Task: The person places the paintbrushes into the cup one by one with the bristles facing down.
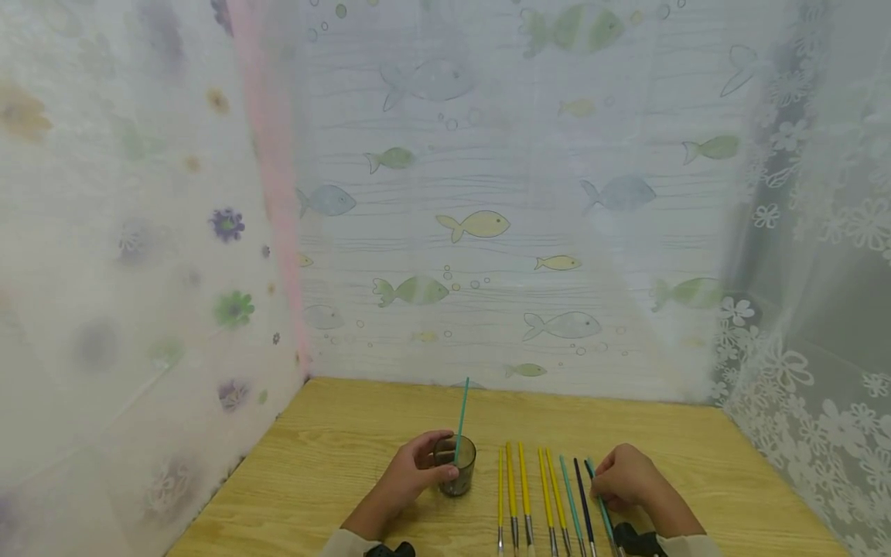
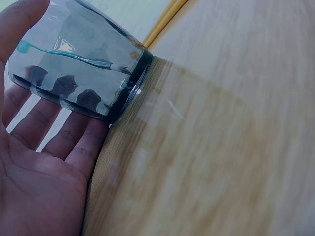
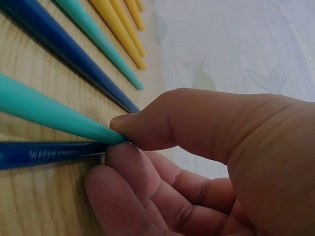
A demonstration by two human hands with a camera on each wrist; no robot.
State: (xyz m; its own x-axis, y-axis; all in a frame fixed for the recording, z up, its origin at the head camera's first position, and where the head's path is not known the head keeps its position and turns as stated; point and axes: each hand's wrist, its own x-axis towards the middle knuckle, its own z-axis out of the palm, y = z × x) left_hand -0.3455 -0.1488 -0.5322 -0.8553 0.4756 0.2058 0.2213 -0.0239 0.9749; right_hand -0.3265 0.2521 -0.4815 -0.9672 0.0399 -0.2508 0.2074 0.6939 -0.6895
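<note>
Two hands work at a wood-grain bench (image 1: 313, 441). On the left, the left hand (image 1: 409, 473) curves thumb and fingers around a smoky glass tumbler (image 1: 463, 483), which stands upright on the bench. Inside it a teal-handled paintbrush (image 1: 462, 414) leans, bristles down, its handle rising above the rim. On the right, the right hand (image 1: 632, 481) is nearly closed, thumb and fingertips pinching the handle end of another teal paintbrush (image 3: 54, 114). A dark blue paintbrush with lettering (image 3: 44, 155) meets the fingertips just beside it; whether it is pinched too, I cannot tell. Between the hands, more brushes lie in a row, handles pointing away: five yellow paintbrushes (image 1: 513, 480), one slim teal brush (image 1: 571, 492) and one navy brush (image 1: 583, 492). Behind hangs a pale fish-print curtain (image 1: 480, 155).
</note>
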